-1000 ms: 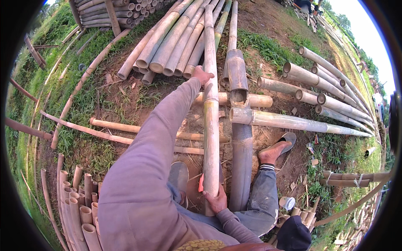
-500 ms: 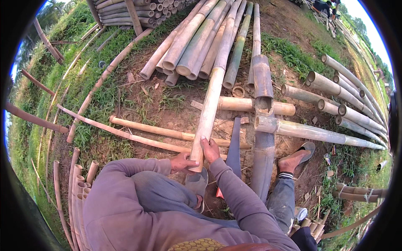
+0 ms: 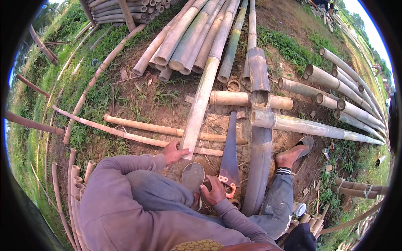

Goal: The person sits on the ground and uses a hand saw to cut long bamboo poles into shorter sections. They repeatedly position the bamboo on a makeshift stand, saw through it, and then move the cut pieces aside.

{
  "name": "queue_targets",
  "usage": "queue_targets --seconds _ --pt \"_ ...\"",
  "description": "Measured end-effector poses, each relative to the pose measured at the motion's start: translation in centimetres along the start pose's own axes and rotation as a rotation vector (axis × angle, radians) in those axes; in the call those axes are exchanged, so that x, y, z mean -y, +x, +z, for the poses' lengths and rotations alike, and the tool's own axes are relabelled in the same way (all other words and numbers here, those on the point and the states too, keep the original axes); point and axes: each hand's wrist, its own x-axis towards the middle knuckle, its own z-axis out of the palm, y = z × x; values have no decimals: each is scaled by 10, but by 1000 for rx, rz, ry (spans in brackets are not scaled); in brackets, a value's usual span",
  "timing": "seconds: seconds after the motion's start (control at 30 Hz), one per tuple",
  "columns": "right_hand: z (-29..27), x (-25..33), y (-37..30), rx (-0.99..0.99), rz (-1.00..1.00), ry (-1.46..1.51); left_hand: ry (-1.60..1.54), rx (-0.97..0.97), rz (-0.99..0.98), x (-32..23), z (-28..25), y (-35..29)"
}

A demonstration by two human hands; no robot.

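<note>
My left hand [image 3: 175, 153] is closed round the near end of a long pale bamboo pole [image 3: 196, 111], which slopes away to the far stack. My right hand [image 3: 213, 190] is down by my sandalled foot, with thumb and fingers apart and nothing seen between them. Close to its right lies a handsaw [image 3: 230, 150], its dark blade pointing away and its orange-red handle beside my fingertips. Right of the saw, a thick dark bamboo trunk [image 3: 260, 163] lies lengthwise. A pale bamboo pole [image 3: 310, 127] rests across it.
A pile of long bamboo poles [image 3: 173, 50] lies at the far middle, and more poles [image 3: 351, 92] fan out at right. A short bamboo crosspiece [image 3: 234, 98] lies beyond the saw. Thin poles [image 3: 155, 129] lie left on the soil, and cut tubes [image 3: 75, 184] stand at lower left.
My right hand has let go of the pole and dropped down and right to beside the saw handle. My left hand keeps its hold; the pole's near end has shifted slightly left and up.
</note>
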Motion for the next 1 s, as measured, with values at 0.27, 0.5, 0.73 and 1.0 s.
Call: queue_targets --seconds 0.27,0.5,0.73,1.0 --pt "-12 -20 4 -84 21 -143 -253 -284 177 -171 -38 194" --pt "-15 -26 2 -91 57 -83 -52 -705 306 -178 13 270" --pt "-20 -26 -1 -78 152 -81 560 -212 1203 -210 124 131" --pt "-39 -23 -7 -51 126 -110 1443 157 797 -275 196 92"
